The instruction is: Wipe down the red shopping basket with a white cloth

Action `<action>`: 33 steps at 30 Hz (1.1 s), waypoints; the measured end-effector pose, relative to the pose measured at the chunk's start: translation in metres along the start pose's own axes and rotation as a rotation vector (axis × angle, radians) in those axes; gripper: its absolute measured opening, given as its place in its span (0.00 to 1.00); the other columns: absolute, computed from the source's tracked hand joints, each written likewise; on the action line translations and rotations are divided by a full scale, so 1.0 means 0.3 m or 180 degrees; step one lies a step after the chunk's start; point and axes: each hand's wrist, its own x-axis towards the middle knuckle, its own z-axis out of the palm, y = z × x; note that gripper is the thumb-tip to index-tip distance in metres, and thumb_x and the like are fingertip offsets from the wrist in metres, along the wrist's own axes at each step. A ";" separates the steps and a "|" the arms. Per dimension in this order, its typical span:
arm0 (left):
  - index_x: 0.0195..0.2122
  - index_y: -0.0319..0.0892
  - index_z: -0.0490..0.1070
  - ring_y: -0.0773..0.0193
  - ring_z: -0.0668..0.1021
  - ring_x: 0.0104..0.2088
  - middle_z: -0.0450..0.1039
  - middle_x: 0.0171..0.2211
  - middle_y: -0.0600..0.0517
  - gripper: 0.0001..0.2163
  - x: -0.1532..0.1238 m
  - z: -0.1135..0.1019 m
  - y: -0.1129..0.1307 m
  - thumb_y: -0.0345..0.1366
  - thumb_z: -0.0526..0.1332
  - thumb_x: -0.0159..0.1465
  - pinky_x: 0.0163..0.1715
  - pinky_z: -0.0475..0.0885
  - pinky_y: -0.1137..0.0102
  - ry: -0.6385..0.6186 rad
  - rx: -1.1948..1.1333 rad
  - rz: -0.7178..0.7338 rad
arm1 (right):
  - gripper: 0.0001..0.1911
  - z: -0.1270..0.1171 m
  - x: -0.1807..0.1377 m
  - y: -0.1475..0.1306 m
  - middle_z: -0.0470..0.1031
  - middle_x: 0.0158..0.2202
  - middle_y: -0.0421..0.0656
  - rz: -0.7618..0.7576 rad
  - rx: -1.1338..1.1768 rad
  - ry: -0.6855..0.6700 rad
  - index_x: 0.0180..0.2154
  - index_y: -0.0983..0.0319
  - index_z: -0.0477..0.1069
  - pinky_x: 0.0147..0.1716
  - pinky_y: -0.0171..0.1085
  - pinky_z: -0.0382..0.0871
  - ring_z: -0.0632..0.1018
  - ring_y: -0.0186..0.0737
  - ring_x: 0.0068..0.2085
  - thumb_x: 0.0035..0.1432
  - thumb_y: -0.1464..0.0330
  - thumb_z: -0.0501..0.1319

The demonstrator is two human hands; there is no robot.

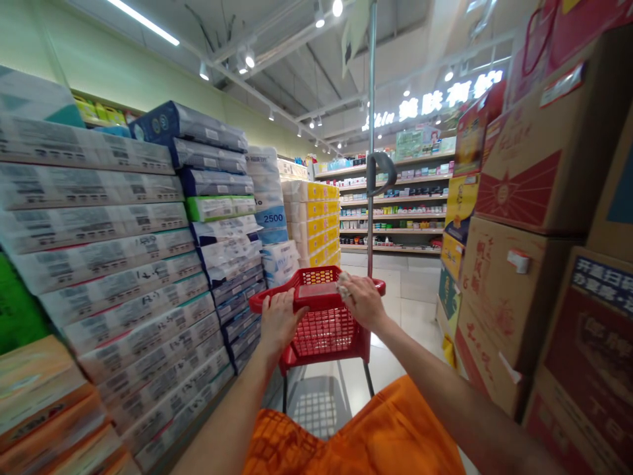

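A red plastic shopping cart basket (324, 330) stands in front of me in a shop aisle, with a flat red-pink item (316, 290) lying inside it. My left hand (279, 320) grips the near left rim of the basket. My right hand (361, 300) rests on the near right rim and holds a small crumpled whitish thing (343, 285) between the fingers. A thin metal pole (370, 132) with a grey handle rises from the cart's far side.
Stacked packs of tissue paper (123, 264) line the left side. Brown and red cardboard boxes (534, 198) are piled on the right. Shelves of goods (395, 204) cross the far end. Pale tiled floor (410, 297) runs ahead between them.
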 end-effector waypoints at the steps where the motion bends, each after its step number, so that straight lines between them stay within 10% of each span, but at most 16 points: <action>1: 0.53 0.39 0.60 0.57 0.67 0.50 0.68 0.49 0.45 0.22 0.000 0.000 -0.002 0.47 0.46 0.62 0.53 0.54 0.57 0.0006 -0.0011 -0.0004 | 0.14 -0.018 -0.004 0.052 0.72 0.43 0.48 0.0276 -0.0073 0.0052 0.41 0.62 0.70 0.47 0.46 0.60 0.70 0.43 0.45 0.58 0.68 0.49; 5: 0.53 0.40 0.60 0.56 0.67 0.50 0.68 0.49 0.45 0.22 -0.004 0.002 0.007 0.47 0.47 0.62 0.53 0.54 0.57 0.0073 -0.0013 -0.0026 | 0.14 -0.031 -0.011 0.104 0.73 0.41 0.50 0.0769 -0.0136 0.0294 0.40 0.64 0.70 0.43 0.46 0.64 0.71 0.44 0.43 0.58 0.69 0.48; 12: 0.53 0.40 0.60 0.56 0.67 0.50 0.68 0.49 0.45 0.22 -0.007 -0.001 0.015 0.46 0.48 0.61 0.53 0.54 0.57 0.0080 0.0005 -0.0002 | 0.18 0.047 -0.013 -0.110 0.65 0.52 0.46 -0.0428 0.0162 0.0116 0.48 0.60 0.66 0.53 0.48 0.55 0.63 0.44 0.55 0.56 0.71 0.51; 19: 0.53 0.40 0.59 0.57 0.66 0.51 0.67 0.50 0.45 0.23 -0.010 0.010 0.035 0.47 0.50 0.60 0.55 0.52 0.56 0.0151 -0.0129 -0.0050 | 0.15 0.005 -0.048 0.037 0.68 0.49 0.50 0.0537 -0.0082 0.0565 0.44 0.64 0.69 0.50 0.50 0.58 0.66 0.46 0.52 0.58 0.70 0.49; 25: 0.53 0.39 0.59 0.57 0.65 0.52 0.66 0.52 0.44 0.23 -0.008 0.004 0.053 0.46 0.50 0.61 0.55 0.54 0.56 0.0101 -0.0141 -0.0028 | 0.16 0.055 -0.032 -0.128 0.64 0.54 0.45 -0.0611 0.0216 0.0087 0.47 0.58 0.67 0.55 0.48 0.53 0.60 0.44 0.57 0.56 0.70 0.52; 33: 0.52 0.41 0.61 0.54 0.62 0.55 0.64 0.53 0.43 0.21 -0.027 0.003 -0.043 0.46 0.47 0.61 0.53 0.54 0.50 0.0126 0.0036 -0.0419 | 0.16 0.007 -0.030 0.056 0.69 0.48 0.52 0.0623 -0.0065 0.0554 0.43 0.65 0.69 0.49 0.49 0.60 0.67 0.46 0.51 0.58 0.69 0.48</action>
